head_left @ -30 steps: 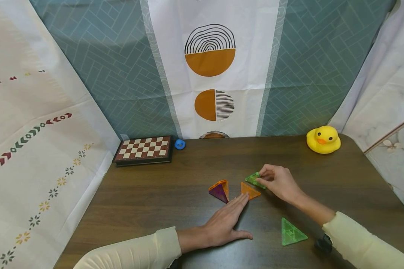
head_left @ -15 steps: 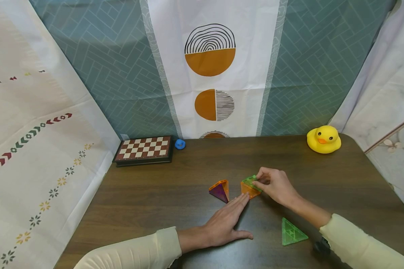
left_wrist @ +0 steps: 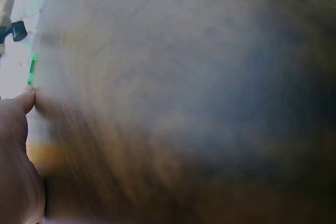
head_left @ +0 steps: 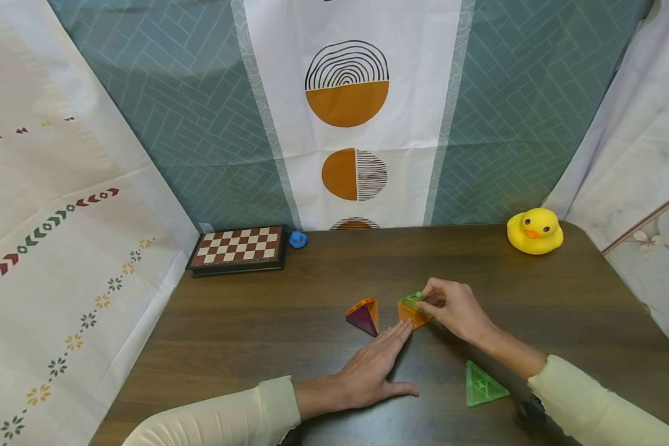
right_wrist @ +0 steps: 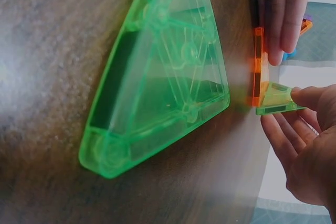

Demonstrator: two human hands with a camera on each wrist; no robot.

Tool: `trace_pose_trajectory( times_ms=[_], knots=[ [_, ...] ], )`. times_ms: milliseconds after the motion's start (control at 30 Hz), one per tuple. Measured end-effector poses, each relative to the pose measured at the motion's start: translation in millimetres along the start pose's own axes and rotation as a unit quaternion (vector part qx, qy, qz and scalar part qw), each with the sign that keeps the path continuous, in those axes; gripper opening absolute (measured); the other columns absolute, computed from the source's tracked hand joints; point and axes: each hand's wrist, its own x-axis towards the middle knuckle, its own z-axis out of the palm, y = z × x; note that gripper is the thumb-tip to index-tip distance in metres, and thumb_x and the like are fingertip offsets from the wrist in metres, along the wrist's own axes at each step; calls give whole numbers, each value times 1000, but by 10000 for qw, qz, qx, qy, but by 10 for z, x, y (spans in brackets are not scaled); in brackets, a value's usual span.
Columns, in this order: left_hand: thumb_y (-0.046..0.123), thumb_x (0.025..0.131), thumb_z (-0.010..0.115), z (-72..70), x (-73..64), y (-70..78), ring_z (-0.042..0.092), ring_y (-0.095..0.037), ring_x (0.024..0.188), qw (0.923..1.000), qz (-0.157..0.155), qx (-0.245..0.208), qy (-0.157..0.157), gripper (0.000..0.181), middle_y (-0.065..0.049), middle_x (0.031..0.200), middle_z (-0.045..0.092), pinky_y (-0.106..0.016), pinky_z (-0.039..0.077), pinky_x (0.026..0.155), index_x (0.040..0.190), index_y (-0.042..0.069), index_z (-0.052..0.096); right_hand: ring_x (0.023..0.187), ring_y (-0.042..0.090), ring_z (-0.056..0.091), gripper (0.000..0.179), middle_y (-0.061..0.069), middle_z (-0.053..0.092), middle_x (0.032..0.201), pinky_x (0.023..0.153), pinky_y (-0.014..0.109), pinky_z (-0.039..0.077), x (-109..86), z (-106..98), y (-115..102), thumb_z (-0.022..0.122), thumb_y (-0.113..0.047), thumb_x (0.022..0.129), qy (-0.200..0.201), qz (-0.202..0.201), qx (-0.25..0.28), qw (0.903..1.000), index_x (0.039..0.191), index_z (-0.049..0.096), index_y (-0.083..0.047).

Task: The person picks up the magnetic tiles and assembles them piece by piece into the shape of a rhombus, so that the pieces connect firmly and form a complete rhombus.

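My right hand pinches a green triangular magnetic tile between thumb and fingers. That tile stands on edge against an orange triangular tile, which lies flat on the table. In the right wrist view the two form a corner. With its fingers straight, my left hand presses its fingertips on the orange tile's near edge. Left of them sits a small joined shape of orange and purple tiles. A second green triangular tile lies flat in front of my right forearm and looms large in the right wrist view.
A folded chessboard box stands at the back left of the brown table, with a small blue object beside it. At the back right sits a yellow rubber duck. Patterned cloths hang behind and at both sides.
My right hand has brought the green tile left and slightly nearer, from beyond the orange tile to its far edge, and stood it up there. The left hand has stayed put.
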Motion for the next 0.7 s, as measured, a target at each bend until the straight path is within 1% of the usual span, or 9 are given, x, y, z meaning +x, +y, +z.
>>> trace_pose_trajectory(
  times_ms=[233, 433, 600, 700],
  knots=[
    [60, 96, 72, -2, 1, 1, 19, -22, 161, 10000, 2, 16, -16, 110, -16, 175, 20, -38, 23, 128, 169, 1, 15, 85, 19, 78, 19, 4, 79, 97, 70, 35, 63, 6, 12, -8, 84, 0, 90, -1, -2, -24, 10000, 92, 70, -13],
    [60, 96, 72, -4, 2, 3, 20, -23, 161, 10000, 19, 17, -17, 108, -15, 175, 21, -38, 23, 128, 169, 1, 18, 86, 20, 78, 19, 5, 79, 98, 70, 35, 63, 9, 12, -11, 84, 0, 90, -22, 14, -2, 10000, 93, 70, -12],
    [60, 96, 72, -7, -1, 8, 20, -23, 161, 10000, 19, 54, -13, 108, -16, 174, 22, -38, 23, 128, 168, 0, 18, 89, 22, 78, 14, 7, 79, 101, 74, 39, 64, 0, 10, -11, 83, -2, 92, -127, 0, 23, 9999, 100, 72, -9],
    [60, 96, 71, -6, -3, 9, 20, -24, 161, 10000, 38, 82, -2, 107, -16, 174, 22, -37, 23, 128, 168, 0, 19, 91, 24, 78, 16, 9, 79, 104, 76, 41, 64, -21, 3, -5, 82, -5, 93, -221, -20, 2, 9998, 106, 74, -5]
  ],
)
